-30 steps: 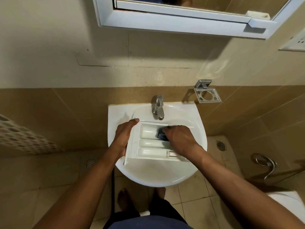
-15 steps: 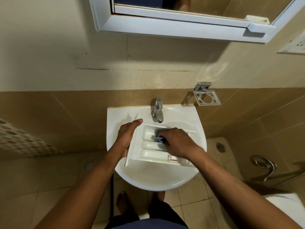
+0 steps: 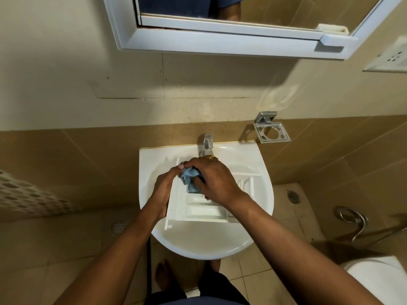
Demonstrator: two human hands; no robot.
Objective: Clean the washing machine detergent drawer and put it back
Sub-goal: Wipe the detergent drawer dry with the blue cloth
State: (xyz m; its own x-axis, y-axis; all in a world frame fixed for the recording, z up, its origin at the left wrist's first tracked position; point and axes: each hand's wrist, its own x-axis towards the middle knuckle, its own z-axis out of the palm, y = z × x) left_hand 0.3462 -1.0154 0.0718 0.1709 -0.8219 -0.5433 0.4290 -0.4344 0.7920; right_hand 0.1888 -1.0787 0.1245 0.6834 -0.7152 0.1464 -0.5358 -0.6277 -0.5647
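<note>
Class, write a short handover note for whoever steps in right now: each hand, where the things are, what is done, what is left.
Left hand holds the drawer by its left edge.
Right hand grips the cloth, pressed into the drawer's far left corner.
Drawer lies in the sink, below the tap.
Done: drawer out, wiping under way.
Left: finish wiping, put the drawer back; machine not in view.

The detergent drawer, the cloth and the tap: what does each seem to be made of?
The detergent drawer looks like white moulded plastic: thin partition walls, dull sheen. The cloth is soft blue fabric, perhaps microfibre: it bunches in folds. The tap seems chromed metal: bright reflections.
</note>
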